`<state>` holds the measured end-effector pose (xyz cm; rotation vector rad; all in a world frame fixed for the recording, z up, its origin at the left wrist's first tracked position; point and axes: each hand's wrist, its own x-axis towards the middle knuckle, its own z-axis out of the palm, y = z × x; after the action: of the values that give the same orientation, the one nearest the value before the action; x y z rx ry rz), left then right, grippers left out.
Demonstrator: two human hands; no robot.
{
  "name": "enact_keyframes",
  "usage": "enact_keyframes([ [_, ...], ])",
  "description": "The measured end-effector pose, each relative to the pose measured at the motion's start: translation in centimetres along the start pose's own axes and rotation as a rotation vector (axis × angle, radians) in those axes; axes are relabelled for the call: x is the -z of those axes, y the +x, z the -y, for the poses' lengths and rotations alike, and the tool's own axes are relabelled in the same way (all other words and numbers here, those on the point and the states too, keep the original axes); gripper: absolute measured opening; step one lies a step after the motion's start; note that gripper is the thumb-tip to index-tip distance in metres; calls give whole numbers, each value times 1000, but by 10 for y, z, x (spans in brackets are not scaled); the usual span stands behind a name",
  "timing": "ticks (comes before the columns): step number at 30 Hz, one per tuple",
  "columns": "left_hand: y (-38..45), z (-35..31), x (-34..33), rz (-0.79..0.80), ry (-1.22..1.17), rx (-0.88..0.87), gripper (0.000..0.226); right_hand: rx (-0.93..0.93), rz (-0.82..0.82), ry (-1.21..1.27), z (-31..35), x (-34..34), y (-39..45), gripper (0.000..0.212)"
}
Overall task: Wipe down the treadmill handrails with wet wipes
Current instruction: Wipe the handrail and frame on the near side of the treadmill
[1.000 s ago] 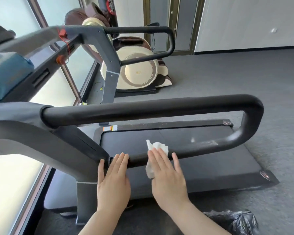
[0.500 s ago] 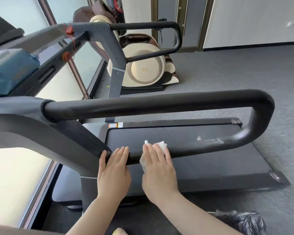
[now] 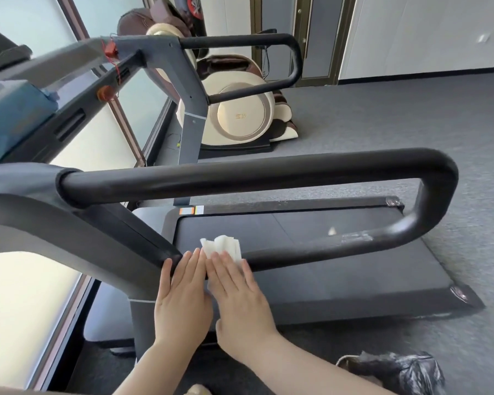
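Grey carpet covers the floor of the room, and a window runs along the left of the frame. At the centre stands a treadmill with a black looped handrail crossing the middle of the frame. The left hand lies flat with straight fingers on the lower bar of this handrail, near the place where it joins the grey post. Just beside it, the right hand is also flat, and it presses a white wet wipe against the same bar; the wipe sticks out above the fingertips. The two hands almost touch each other. A second handrail shows in the upper part of the frame, and behind it a cream massage chair. A black plastic bag lies at the lower right.
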<state>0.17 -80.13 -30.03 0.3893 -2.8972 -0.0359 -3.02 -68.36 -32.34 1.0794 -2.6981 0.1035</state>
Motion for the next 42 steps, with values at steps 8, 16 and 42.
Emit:
enact_keyframes([
  [8,-1,-1,4,60,30,-7,81,-320,-51,82,-68,16,-10,99],
  [16,-4,1,5,63,10,-40,80,2,-44,-78,-41,-5,-11,88],
  [42,16,-42,-13,50,-287,-98,78,-473,-64,19,-101,35,-17,79],
])
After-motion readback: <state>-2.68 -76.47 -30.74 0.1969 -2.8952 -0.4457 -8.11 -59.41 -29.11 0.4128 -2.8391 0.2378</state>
